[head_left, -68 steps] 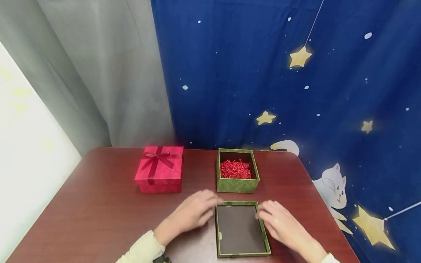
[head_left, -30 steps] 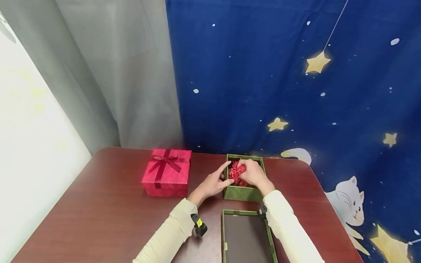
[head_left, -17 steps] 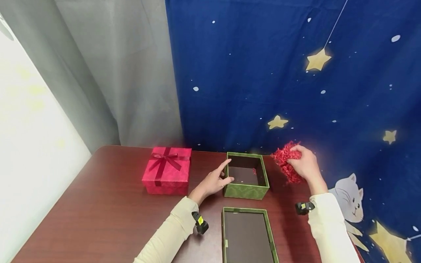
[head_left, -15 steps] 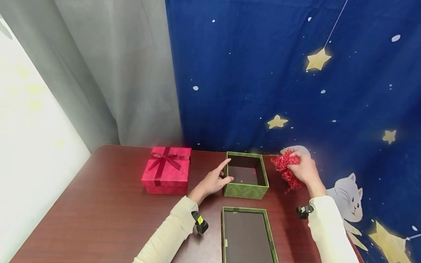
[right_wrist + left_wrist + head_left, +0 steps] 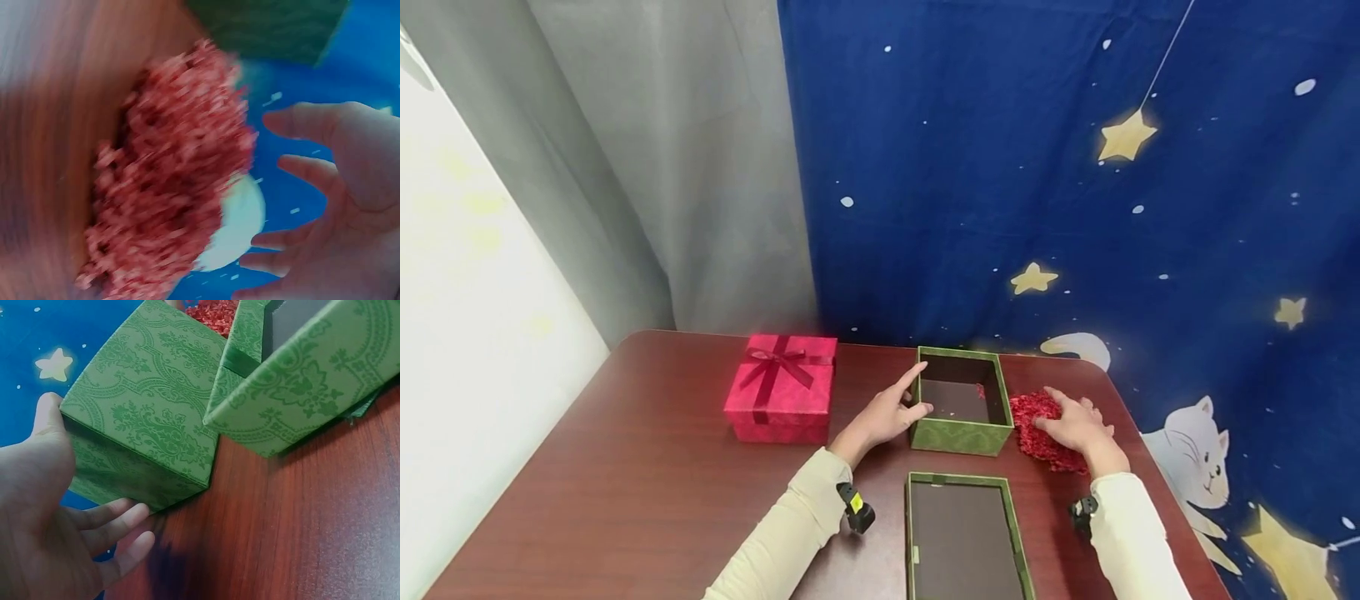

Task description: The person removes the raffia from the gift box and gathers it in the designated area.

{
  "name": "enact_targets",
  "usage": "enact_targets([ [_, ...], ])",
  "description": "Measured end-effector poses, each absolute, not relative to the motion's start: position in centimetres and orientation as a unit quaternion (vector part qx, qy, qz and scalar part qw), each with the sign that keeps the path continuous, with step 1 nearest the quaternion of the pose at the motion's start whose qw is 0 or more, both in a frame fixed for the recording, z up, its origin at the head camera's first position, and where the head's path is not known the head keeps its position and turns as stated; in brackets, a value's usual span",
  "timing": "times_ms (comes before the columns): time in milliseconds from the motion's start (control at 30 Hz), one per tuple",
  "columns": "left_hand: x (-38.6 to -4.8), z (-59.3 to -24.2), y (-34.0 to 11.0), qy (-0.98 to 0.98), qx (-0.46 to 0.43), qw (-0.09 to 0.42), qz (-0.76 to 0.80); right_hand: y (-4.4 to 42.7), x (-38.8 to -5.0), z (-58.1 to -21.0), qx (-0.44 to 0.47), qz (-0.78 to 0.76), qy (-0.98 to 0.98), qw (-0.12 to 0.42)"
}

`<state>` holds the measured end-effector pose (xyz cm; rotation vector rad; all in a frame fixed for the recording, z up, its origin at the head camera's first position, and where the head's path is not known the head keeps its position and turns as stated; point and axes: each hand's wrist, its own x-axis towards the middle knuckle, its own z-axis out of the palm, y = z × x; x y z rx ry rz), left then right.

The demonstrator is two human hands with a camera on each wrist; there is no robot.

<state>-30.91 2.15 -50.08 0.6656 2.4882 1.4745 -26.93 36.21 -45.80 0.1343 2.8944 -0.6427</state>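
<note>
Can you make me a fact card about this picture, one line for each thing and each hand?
Left hand: touching the left side of the green box
Right hand: fingers spread, holding nothing, close by the red shreds
Red shreds: a heap on the brown table, right of the green box
Green box: open on top, a few red bits inside
Green lid: nearer the person than the green box, hollow side up
Red box: off to the left, closed, dark red bow on top
</note>
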Motion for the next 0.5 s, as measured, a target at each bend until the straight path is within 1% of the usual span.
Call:
enact_targets([
  [67, -30.9, -49.9, 1.9, 0.842, 0.225, 0.081, 0.484, 35.2, -26.3, -44.9, 0.053, -0.224, 0.971, 0.063],
  [133, -30.7, -49.4, 1.6, 0.848, 0.229, 0.066, 0.474, 34.1, -25.9, -43.9, 0.042, -0.234, 0.971, 0.026],
  [233, -29.9, -48.4, 1.2, 0.846, 0.232, 0.033, 0.479, 32.4, -25.1, -42.6, 0.017, -0.249, 0.968, -0.023],
  [400, -26.1, -46.2, -0.6, 0.831, 0.236, -0.033, 0.503, 29.5, -23.1, -41.4, -0.017, -0.282, 0.956, -0.082],
  [500, -23.4, -45.8, -3.7, 0.85, 0.221, -0.081, 0.471, 26.5, -22.0, -41.7, -0.047, -0.302, 0.947, -0.102],
])
